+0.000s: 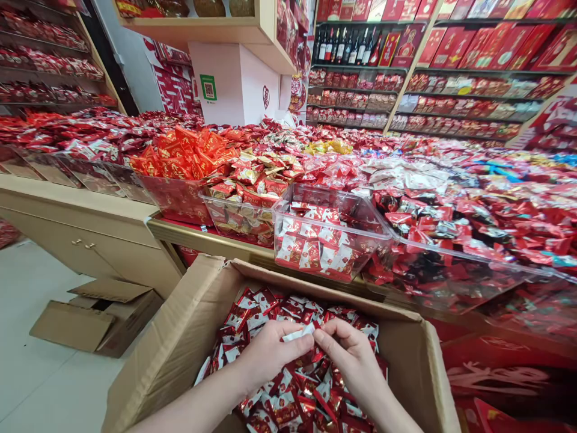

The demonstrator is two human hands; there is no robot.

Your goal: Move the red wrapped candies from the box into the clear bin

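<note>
Above an open cardboard box (169, 343), my left hand (273, 352) pinches a small wrapped candy (300, 332), its white side facing up. The fingertips of my right hand (347, 349) are pressed together at the candy's right end, so both hands hold it. Beneath them, the box is filled with loose red-and-white wrapped candies (279, 409). Just beyond the box stands a clear plastic bin (378, 231), partly filled with similar red-and-white packets (311, 255).
Neighbouring bins hold orange-red packets (180, 156), durian candies (252, 180) and dark red packets (428, 228). An opened cardboard carton (121, 325) lies on the floor at left. Shelves with bottles (345, 48) and red boxes (482, 48) line the back wall.
</note>
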